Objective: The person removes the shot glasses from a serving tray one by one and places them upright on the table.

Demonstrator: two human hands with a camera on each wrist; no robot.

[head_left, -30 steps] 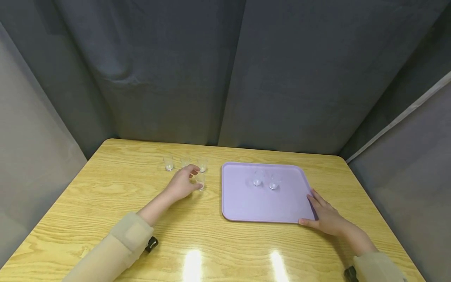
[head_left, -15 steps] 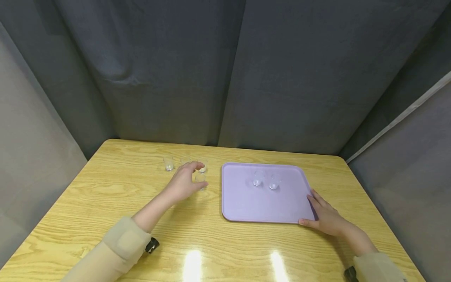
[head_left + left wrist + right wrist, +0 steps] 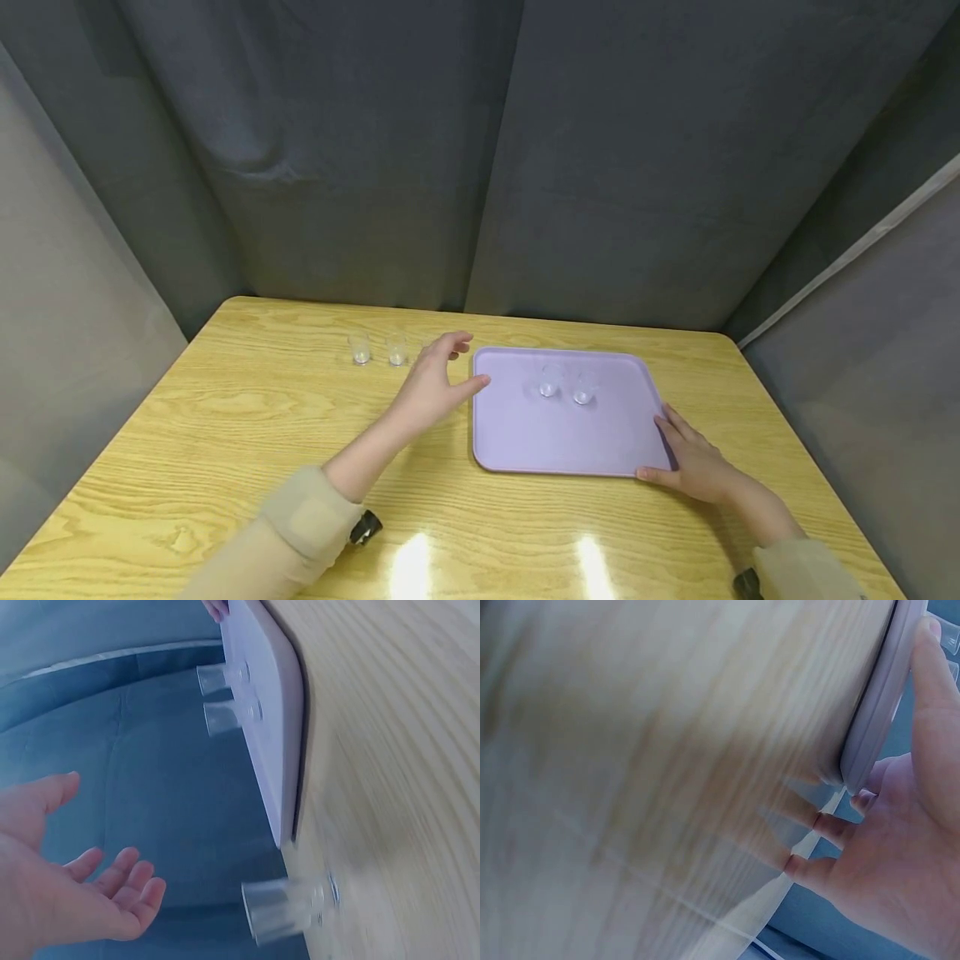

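Observation:
My left hand (image 3: 444, 382) hovers over the wooden table (image 3: 247, 417), right beside the left edge of a lilac tray (image 3: 540, 437). In the left wrist view this hand (image 3: 67, 889) is spread with fingers straight and holds nothing. A small clear glass (image 3: 281, 909) stands on the table just past its fingers, near the tray (image 3: 274, 765) corner. Two clear glasses (image 3: 549, 382) (image 3: 583, 390) stand on the tray. My right hand (image 3: 693, 462) rests at the tray's near right corner, with straight fingers along the right edge and the thumb along the front rim (image 3: 877, 712).
Two more small clear glasses (image 3: 361, 350) (image 3: 396, 351) stand on the table at the back left. Grey curtains close off the table on the far, left and right sides. Light glares on the table's near edge.
My left hand has moved right, from the cluster of glasses to the tray's left edge, and its fingers have spread. The glasses it reached for are now hidden behind it. The right hand has stayed put.

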